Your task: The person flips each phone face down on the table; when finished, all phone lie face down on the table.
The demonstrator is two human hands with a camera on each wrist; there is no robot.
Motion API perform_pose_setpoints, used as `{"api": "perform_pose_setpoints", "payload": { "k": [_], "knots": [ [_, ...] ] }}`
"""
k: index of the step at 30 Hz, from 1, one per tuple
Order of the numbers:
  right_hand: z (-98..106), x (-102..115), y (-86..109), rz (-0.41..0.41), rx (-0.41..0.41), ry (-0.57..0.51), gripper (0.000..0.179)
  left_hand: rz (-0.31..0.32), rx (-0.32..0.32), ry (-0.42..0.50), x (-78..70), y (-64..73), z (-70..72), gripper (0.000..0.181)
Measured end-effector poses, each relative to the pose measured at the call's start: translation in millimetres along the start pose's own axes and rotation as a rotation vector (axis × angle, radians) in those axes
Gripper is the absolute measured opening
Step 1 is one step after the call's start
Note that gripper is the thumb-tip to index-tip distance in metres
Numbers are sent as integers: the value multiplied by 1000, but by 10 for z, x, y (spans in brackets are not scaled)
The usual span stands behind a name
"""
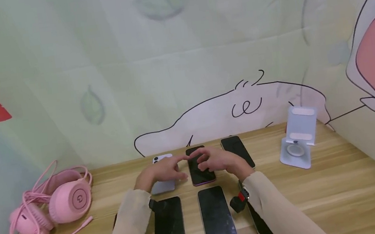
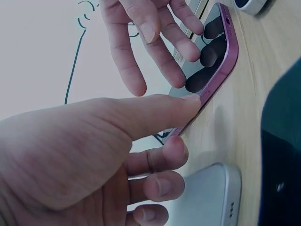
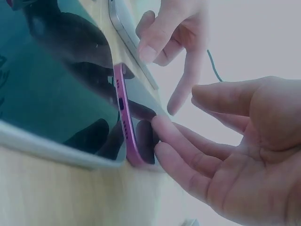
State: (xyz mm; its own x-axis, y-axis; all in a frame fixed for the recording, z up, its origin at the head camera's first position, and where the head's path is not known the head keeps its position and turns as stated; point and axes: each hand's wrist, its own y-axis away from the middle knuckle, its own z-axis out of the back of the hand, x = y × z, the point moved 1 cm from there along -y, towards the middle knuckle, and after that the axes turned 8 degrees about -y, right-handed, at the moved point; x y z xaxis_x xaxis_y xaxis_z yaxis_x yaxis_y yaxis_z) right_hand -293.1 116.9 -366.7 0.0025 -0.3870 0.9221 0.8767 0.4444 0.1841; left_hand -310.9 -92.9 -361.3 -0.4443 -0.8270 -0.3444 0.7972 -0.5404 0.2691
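Both hands reach to the back row of phones. A phone with a pink-purple edge [image 1: 203, 176] lies screen up and dark between them. My left hand [image 1: 163, 171] hangs over a pale phone [image 1: 162, 187] lying back up, its index finger stretched to the pink phone's left side. Above the pink phone is my right hand [image 1: 218, 158], its fingers loosely bent. In the right wrist view, two fingertips of that right hand [image 3: 235, 165] come right at the screen of the pink phone [image 3: 133, 146]. Neither hand grips anything.
A dark-screened phone [image 1: 237, 150] lies back right. Nearer lie phones on the left [image 1: 168, 230] and in the middle [image 1: 218, 219], plus one partly under the right sleeve [image 1: 260, 222]. Pink headphones [image 1: 72, 200] with a cable sit left; a pale blue stand [image 1: 301, 133] stands right.
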Motion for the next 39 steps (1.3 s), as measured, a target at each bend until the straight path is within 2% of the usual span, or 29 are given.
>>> {"api": "perform_pose_setpoints", "payload": {
  "k": [11, 14, 21, 27, 39],
  "knots": [
    [93, -87, 67, 20, -120, -42, 38, -48, -35, 68, -36, -46, -56, 66],
    [115, -107, 69, 18, -114, -49, 39, -50, -37, 79, -49, -51, -71, 66],
    [176, -138, 93, -11, -144, -31, 38, -99, -41, 87, -123, -106, -118, 66],
    [207, -130, 77, -13, -144, -21, 39, -101, -58, 104, -130, -130, -120, 72],
    [188, -156, 68, -44, -110, -35, 41, -70, -71, 46, -106, -145, -163, 76]
  ]
}}
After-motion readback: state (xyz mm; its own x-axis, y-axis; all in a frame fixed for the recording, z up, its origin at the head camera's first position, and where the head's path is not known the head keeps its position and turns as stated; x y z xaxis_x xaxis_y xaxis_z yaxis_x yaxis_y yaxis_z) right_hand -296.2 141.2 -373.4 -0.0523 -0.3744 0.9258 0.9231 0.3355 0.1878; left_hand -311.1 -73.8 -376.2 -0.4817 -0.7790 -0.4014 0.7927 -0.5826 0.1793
